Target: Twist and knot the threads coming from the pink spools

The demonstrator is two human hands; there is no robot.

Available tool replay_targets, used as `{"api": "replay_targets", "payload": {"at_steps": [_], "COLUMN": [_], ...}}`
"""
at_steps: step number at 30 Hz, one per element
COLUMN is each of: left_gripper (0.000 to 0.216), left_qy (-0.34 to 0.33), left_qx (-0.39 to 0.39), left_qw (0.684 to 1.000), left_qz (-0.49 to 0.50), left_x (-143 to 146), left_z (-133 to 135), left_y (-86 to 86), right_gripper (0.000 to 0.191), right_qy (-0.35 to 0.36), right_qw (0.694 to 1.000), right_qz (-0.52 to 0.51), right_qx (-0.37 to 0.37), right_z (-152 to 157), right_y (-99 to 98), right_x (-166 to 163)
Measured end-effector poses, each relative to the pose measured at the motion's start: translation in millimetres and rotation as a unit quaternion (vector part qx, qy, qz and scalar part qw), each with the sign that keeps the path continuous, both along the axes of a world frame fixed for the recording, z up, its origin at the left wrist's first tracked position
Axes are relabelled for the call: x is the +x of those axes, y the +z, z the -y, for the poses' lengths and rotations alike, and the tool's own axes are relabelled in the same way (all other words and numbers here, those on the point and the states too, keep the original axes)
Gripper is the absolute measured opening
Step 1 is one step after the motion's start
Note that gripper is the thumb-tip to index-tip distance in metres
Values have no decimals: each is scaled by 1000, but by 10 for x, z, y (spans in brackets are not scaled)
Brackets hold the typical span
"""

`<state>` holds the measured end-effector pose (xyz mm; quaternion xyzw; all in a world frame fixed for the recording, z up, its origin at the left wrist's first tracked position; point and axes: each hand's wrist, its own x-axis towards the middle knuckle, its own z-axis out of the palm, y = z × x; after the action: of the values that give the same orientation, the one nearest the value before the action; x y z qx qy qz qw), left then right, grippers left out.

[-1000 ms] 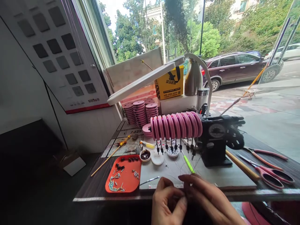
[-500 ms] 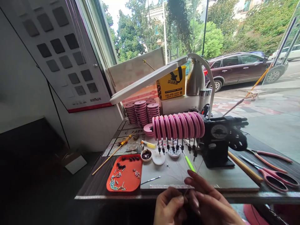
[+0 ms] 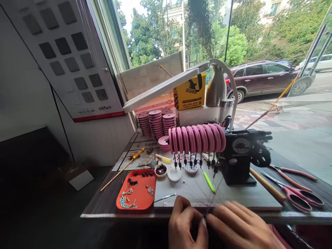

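Two bare hands meet at the bottom centre of the frame, fingertips pinched together over a very fine line that is barely visible; it seems to run from the pinch up toward the row of pink spools at mid-frame. Left hand sits bottom centre, fingers curled shut; right hand lies just right of it, fingers flatter and touching the left's tips. Whether the line is truly clamped can't be told; too thin, and partly hidden.

Vs. half a sec ago: the right hand's fingers were raised and spread, now they're lowered and closed in against the left. The hands look tighter together, so likely working a knot or a small part on the line.

Just above the hands: white work mat, w/ a green-tipped tool lying on it. Left of that, an orange tray of small bits. Black winding machine at centre right, red scissors at lower right. Desk lamp leans across upper centre; window and parked car behind.
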<state>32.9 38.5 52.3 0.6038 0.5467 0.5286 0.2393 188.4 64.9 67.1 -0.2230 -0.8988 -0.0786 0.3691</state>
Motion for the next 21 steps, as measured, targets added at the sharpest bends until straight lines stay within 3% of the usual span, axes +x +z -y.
{"api": "replay_targets", "payload": {"at_steps": [3,6,9,12,14,17,21], "left_gripper": [20,23,19,24,31,29,20], "left_qy": [-53,-58,27,118,108,43,-40], "left_qx": [-77,-99,30,224,279,253,115], "left_qw": [992,985,999,958,934,945,992], "left_qz": [89,128,11,-133,-195,-202,-44], "left_x": [-52,-69,-8,61,63,5,-65], "left_z": [-68,-107,-71,-28,-33,-75,-86], "left_y": [-71,-128,-139,-124,-106,-65,11], "right_gripper": [28,12,13,16,22,13,22], "right_qy": [63,62,19,-14,-21,-34,36], "right_qw": [994,983,980,978,979,983,989], "right_qz": [66,145,164,149,130,83,-44], "right_qx": [-54,-96,-112,-142,-158,-160,-134], "right_z": [-215,-350,-408,-458,-490,-474,-305], "right_y": [259,353,363,380,406,456,503], "right_x": [-124,-230,-284,-320,-323,-267,-162]}}
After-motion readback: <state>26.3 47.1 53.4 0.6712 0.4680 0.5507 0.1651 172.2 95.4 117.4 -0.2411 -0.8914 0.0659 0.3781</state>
